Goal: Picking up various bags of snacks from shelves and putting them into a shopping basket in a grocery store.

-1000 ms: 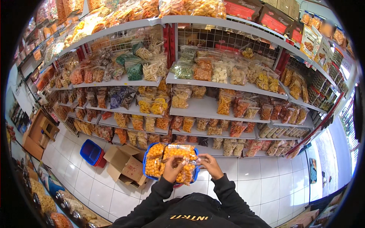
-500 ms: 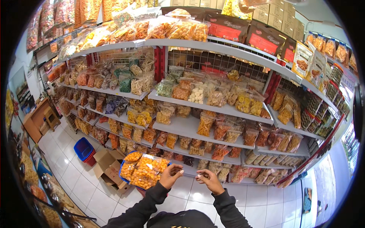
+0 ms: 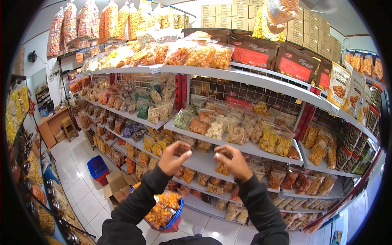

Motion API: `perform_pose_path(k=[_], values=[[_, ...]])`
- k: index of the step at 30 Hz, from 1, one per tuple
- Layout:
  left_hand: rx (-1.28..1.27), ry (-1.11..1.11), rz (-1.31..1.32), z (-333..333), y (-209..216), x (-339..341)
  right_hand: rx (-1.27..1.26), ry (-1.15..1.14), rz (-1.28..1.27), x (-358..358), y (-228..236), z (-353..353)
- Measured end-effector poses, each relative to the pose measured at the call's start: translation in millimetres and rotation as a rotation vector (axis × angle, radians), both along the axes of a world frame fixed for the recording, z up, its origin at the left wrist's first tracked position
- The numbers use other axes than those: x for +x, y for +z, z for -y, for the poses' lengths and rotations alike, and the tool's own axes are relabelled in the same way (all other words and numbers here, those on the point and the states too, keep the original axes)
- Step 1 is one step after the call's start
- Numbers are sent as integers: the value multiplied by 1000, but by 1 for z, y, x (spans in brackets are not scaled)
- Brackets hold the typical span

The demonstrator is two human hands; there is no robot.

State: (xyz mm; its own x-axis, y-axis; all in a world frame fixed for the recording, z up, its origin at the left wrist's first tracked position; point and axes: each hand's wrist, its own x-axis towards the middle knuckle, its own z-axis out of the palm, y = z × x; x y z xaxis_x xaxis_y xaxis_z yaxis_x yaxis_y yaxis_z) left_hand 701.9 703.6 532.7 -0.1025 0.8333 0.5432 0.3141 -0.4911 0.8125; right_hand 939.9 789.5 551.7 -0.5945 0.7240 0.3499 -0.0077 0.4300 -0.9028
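Observation:
My left hand [image 3: 174,158] and my right hand [image 3: 233,161] are raised in front of the shelf rack, a short gap between them. Fingers on both are loosely bent, with space between thumb and fingertips, and neither shows anything held. Behind them run grey shelves [image 3: 245,148] carrying many clear bags of snacks, among them white round pieces [image 3: 216,130] and yellow chips [image 3: 268,141]. Below my left forearm, partly covered by the sleeve, stands a blue-rimmed basket [image 3: 179,213] filled with bagged orange ball-shaped snacks [image 3: 161,212].
On the floor at left are an open cardboard box [image 3: 118,185] and a blue basket stacked in a red one [image 3: 98,168]. A wooden stool [image 3: 69,128] stands farther back. Large brown-and-red pouches [image 3: 253,51] line the top shelf. Jars and bagged goods [image 3: 36,179] edge the left side.
Both hands have risen toward the shelves and moved slightly apart. The view has tilted upward, so the basket of orange snacks sits lower and is partly behind my left arm.

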Motion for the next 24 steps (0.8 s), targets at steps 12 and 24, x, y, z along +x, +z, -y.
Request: perform_pose_path(k=[12, 24], values=[[482, 428, -241, -176, 185, -61, 488, -89, -287, -113, 247, -189], [143, 986, -562, -282, 241, -41, 576, -684, 336, -221, 376, -303]])
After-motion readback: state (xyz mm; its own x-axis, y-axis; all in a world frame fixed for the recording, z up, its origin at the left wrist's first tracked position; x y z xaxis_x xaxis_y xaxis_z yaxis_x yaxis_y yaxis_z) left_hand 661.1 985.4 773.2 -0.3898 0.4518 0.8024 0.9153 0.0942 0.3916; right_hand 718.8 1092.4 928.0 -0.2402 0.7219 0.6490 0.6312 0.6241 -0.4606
